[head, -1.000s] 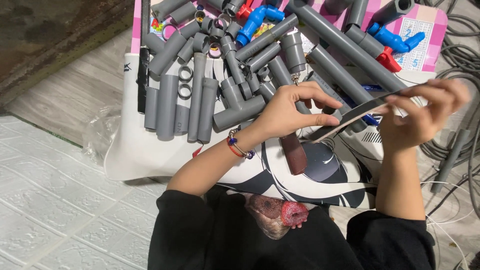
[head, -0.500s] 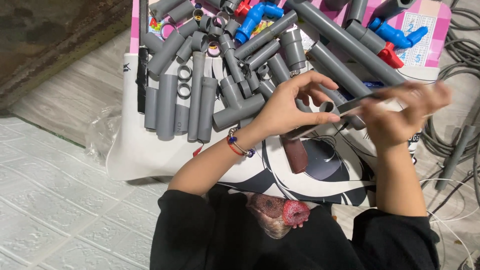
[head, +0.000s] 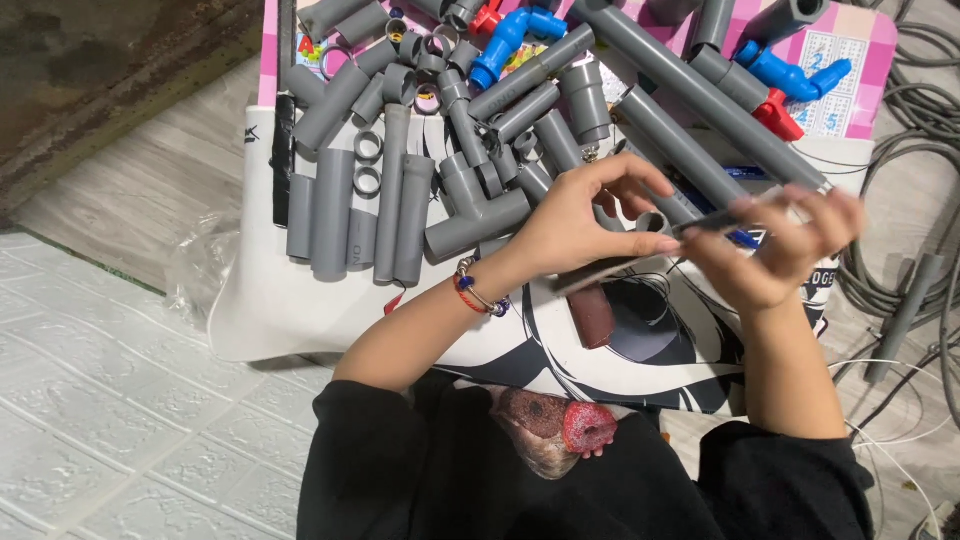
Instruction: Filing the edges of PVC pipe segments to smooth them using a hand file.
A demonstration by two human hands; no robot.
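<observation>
The person wears a black top with sleeves pushed up above the elbows, leaving the forearms bare. A printed picture of a rooster's head with a red comb sits on the chest. The left wrist carries a bracelet [head: 478,293] of red cord and small silvery and blue beads. Both hands are bare.
</observation>
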